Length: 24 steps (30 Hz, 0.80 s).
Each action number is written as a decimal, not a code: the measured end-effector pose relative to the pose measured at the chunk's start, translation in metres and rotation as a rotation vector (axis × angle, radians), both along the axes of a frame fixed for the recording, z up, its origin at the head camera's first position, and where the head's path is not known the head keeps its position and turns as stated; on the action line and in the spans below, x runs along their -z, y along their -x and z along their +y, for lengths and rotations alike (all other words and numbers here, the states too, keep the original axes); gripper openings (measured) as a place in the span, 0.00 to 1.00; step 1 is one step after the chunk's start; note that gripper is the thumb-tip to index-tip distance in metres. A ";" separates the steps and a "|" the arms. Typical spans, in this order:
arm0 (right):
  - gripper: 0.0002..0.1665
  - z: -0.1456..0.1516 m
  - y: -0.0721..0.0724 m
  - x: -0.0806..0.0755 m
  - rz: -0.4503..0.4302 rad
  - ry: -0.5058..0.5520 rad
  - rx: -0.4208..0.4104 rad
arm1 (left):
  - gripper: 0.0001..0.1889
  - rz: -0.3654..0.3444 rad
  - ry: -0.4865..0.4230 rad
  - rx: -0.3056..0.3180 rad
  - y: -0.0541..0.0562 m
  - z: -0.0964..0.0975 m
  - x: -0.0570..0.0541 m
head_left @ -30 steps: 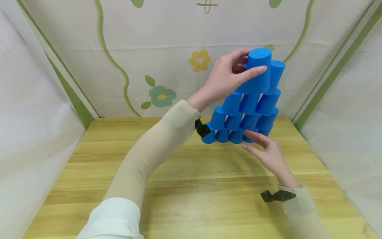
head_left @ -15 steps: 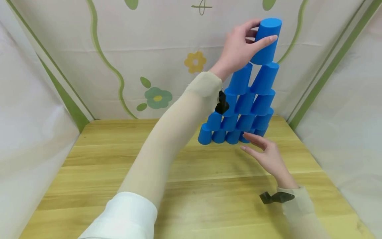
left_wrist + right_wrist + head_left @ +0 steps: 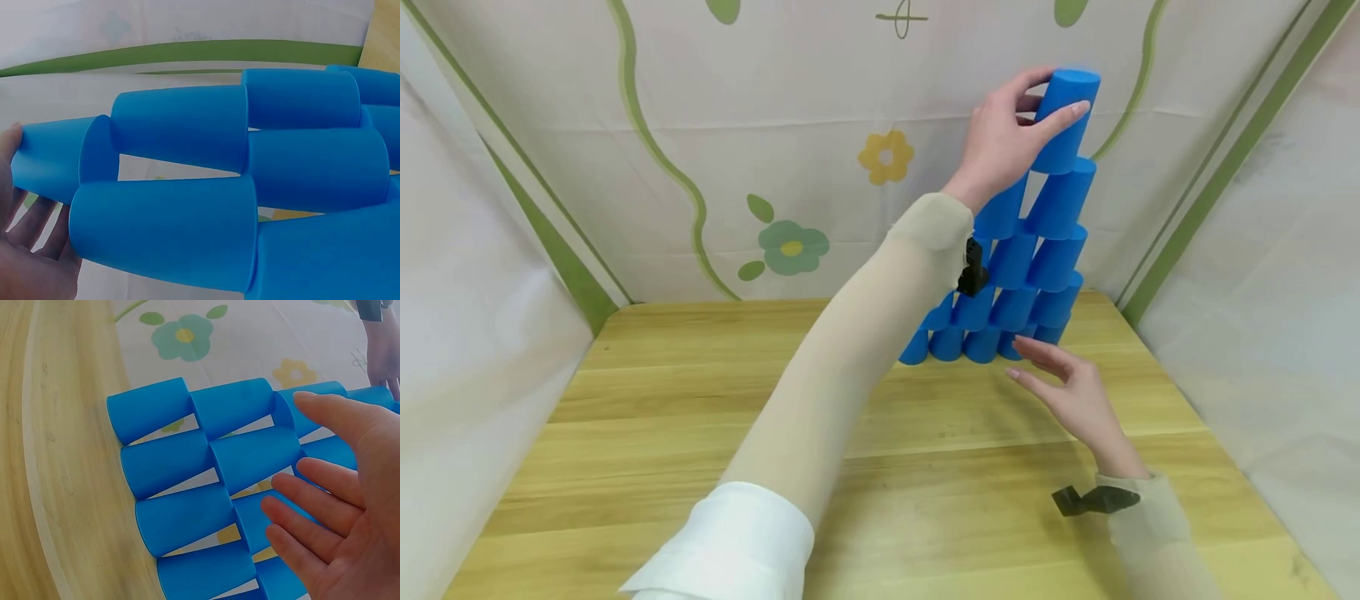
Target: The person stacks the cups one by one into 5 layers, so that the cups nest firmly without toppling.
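Note:
My left hand grips a blue cup turned upside down, fingers behind it and thumb across its near side. The cup is at the peak of a pyramid of blue cups, above the two cups of its upper row. In the left wrist view, the held cup tilts a little, its open rim close to those two cups; whether it rests fully on them I cannot tell. My right hand hovers by the pyramid's lower right part, fingers extended and holding nothing. The right wrist view shows its palm beside the lower rows.
The pyramid stands toward the back right of a wooden table. Behind it hangs a white cloth with flower patterns, and more cloth encloses both sides. My left forearm hides the pyramid's left part in the head view.
The left hand has carried the cup from in front of the upper row up and rightward to above the peak, then slightly down. The right hand has barely moved.

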State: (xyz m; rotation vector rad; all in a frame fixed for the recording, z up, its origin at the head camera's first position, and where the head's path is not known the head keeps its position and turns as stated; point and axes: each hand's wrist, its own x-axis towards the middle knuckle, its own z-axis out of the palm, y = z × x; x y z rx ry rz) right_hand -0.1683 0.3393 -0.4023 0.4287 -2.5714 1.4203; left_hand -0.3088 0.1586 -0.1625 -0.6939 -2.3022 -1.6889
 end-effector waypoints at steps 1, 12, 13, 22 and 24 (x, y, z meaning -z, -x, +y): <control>0.30 0.000 0.000 0.000 0.003 -0.002 0.000 | 0.35 -0.001 0.000 -0.001 0.000 0.000 0.000; 0.28 0.001 0.002 0.002 0.002 0.004 -0.008 | 0.38 0.006 0.016 -0.002 0.001 -0.005 0.004; 0.28 0.001 0.001 0.002 0.001 0.000 -0.007 | 0.39 0.012 0.017 -0.006 0.000 -0.007 0.003; 0.29 0.001 0.006 0.003 -0.012 -0.005 0.005 | 0.40 0.133 0.025 -0.041 -0.013 -0.045 -0.002; 0.29 0.000 0.006 0.004 -0.015 -0.020 0.004 | 0.40 0.155 0.027 -0.049 -0.018 -0.060 0.002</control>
